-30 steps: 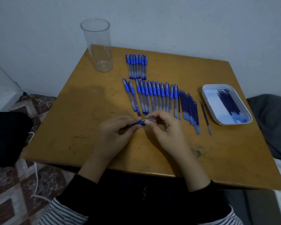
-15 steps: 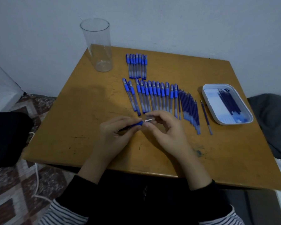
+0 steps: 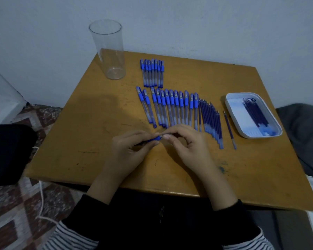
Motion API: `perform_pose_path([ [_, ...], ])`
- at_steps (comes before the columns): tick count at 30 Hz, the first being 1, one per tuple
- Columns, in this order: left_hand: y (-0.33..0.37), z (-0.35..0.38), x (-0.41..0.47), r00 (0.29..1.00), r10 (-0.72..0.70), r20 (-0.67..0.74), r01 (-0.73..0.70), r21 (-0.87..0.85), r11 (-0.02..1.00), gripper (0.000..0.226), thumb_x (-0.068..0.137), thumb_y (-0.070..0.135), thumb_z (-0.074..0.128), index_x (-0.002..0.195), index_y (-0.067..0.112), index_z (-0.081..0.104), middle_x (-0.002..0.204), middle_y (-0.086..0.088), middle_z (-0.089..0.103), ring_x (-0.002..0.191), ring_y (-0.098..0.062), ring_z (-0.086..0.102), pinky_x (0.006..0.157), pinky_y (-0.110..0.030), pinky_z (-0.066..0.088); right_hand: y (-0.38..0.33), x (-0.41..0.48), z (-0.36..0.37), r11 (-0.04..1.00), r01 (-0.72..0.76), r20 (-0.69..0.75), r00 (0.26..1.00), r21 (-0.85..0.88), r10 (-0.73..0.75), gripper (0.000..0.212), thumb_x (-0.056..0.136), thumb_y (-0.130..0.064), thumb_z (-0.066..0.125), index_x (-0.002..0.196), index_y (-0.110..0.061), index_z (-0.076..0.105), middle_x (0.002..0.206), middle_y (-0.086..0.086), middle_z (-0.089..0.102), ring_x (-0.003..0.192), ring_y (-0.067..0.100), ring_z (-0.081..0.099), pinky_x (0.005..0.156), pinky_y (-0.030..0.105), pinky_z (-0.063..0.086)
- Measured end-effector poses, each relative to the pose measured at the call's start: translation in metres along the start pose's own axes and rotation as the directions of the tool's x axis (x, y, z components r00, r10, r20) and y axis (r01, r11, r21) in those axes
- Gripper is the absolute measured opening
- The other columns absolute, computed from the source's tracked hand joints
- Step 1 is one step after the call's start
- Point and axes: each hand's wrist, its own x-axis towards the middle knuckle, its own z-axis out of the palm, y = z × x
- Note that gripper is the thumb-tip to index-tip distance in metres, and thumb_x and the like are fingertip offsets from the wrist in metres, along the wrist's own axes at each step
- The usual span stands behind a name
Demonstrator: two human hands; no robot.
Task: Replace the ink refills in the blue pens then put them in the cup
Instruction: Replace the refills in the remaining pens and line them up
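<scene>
My left hand [image 3: 128, 150] grips a blue pen [image 3: 154, 138] near the middle of the wooden table [image 3: 90, 123]. My right hand [image 3: 186, 147] pinches the pen's tip end with thumb and forefinger; the tip itself is hidden by the fingers. Behind my hands lies a long row of blue pens [image 3: 170, 107], and a shorter group of pens [image 3: 152, 73] lies farther back. A row of dark blue refills [image 3: 210, 121] lies to the right of the pens. The clear plastic cup [image 3: 109, 51] stands empty at the far left corner.
A white tray [image 3: 231, 112] holding several refills sits at the right. One loose refill [image 3: 229, 129] lies between tray and refill row. A black object [image 3: 7, 152] sits left of the table, a grey cushion [image 3: 304, 134] to the right, a white cable [image 3: 41, 195] on the patterned floor.
My right fingers have closed over the pen's tip, so the silver point seen earlier is now hidden. Both hands stay in about the same place.
</scene>
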Motion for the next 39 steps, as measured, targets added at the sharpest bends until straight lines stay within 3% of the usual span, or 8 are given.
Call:
perform_pose_path([
  [3, 0.000, 0.002, 0.000, 1.000, 0.001, -0.007, -0.001, -0.022, 1.000, 0.024, 0.084, 0.018, 0.079, 0.106, 0.008, 0.078, 0.100, 0.000, 0.075, 0.092, -0.006, 0.070, 0.080, -0.024, 0.057, -0.002, 0.000, -0.002, 1.000, -0.004, -0.003, 1.000, -0.016, 0.004, 0.023, 0.093, -0.034, 0.060, 0.107, -0.018, 0.071, 0.096, -0.011, 0.067, 0.093, 0.003, 0.062, 0.081, 0.014, 0.049],
  [7, 0.003, 0.000, 0.001, 1.000, -0.018, -0.019, 0.018, -0.024, 1.000, 0.024, 0.083, 0.018, 0.078, 0.105, 0.008, 0.078, 0.100, 0.000, 0.075, 0.092, -0.004, 0.069, 0.081, -0.020, 0.055, -0.001, -0.001, -0.002, 1.000, 0.005, 0.019, 1.000, -0.002, -0.005, 0.015, 0.092, -0.019, 0.063, 0.105, -0.016, 0.070, 0.097, -0.010, 0.067, 0.095, 0.005, 0.062, 0.083, 0.017, 0.050],
  [11, 0.004, 0.000, 0.000, 1.000, -0.007, 0.014, 0.006, 0.005, 1.000, 0.025, 0.085, 0.023, 0.077, 0.106, 0.009, 0.078, 0.100, 0.001, 0.075, 0.092, -0.003, 0.069, 0.082, -0.017, 0.054, -0.002, -0.001, -0.003, 0.999, -0.018, 0.003, 1.000, -0.039, 0.018, 0.025, 0.093, -0.036, 0.056, 0.105, -0.018, 0.071, 0.093, -0.015, 0.065, 0.090, -0.002, 0.061, 0.079, 0.010, 0.047],
  [17, 0.003, 0.001, 0.000, 1.000, -0.011, -0.012, 0.011, -0.001, 1.000, 0.024, 0.085, 0.024, 0.077, 0.104, 0.009, 0.079, 0.099, 0.002, 0.075, 0.092, -0.002, 0.069, 0.082, -0.018, 0.054, 0.000, -0.004, -0.005, 0.999, 0.016, 0.022, 1.000, -0.045, -0.015, 0.014, 0.092, -0.013, 0.066, 0.104, -0.017, 0.071, 0.095, -0.015, 0.064, 0.094, -0.003, 0.060, 0.084, 0.011, 0.046],
  [22, -0.001, 0.002, -0.002, 0.999, 0.005, -0.032, -0.004, 0.022, 1.000, 0.023, 0.086, 0.024, 0.078, 0.102, 0.008, 0.079, 0.098, 0.000, 0.076, 0.089, -0.005, 0.070, 0.080, -0.022, 0.056, 0.000, -0.005, 0.001, 0.998, -0.029, -0.024, 0.999, -0.050, 0.028, 0.012, 0.091, -0.010, 0.067, 0.100, -0.015, 0.072, 0.093, -0.010, 0.067, 0.092, 0.000, 0.061, 0.082, 0.013, 0.048],
  [32, 0.001, -0.001, 0.002, 0.995, -0.092, -0.048, 0.092, 0.007, 0.996, 0.026, 0.083, 0.023, 0.077, 0.106, 0.012, 0.079, 0.105, 0.005, 0.076, 0.097, 0.002, 0.069, 0.088, -0.018, 0.053, -0.010, -0.004, 0.002, 0.894, -0.279, -0.122, 0.933, 0.350, 0.339, 0.018, 0.088, -0.004, 0.068, 0.096, -0.019, 0.072, 0.090, -0.008, 0.071, 0.087, 0.004, 0.066, 0.078, 0.018, 0.052],
  [36, -0.001, 0.000, 0.002, 0.986, -0.119, -0.115, 0.118, -0.018, 0.993, 0.022, 0.082, 0.018, 0.078, 0.103, 0.012, 0.079, 0.101, 0.009, 0.075, 0.094, 0.002, 0.070, 0.087, -0.018, 0.053, -0.009, -0.005, -0.001, 0.861, -0.311, -0.107, 0.918, 0.402, 0.381, 0.020, 0.090, -0.007, 0.067, 0.108, -0.015, 0.072, 0.099, -0.006, 0.073, 0.094, 0.006, 0.068, 0.082, 0.020, 0.054],
  [39, -0.003, 0.000, 0.002, 0.960, -0.208, -0.186, 0.202, -0.051, 0.978, 0.021, 0.082, 0.014, 0.079, 0.103, 0.012, 0.079, 0.100, 0.011, 0.075, 0.092, 0.000, 0.070, 0.084, -0.018, 0.053, -0.004, -0.005, 0.001, 0.893, -0.381, -0.071, 0.910, 0.237, 0.407, 0.023, 0.089, -0.013, 0.069, 0.112, -0.016, 0.070, 0.102, -0.008, 0.071, 0.095, 0.003, 0.066, 0.085, 0.020, 0.053],
])
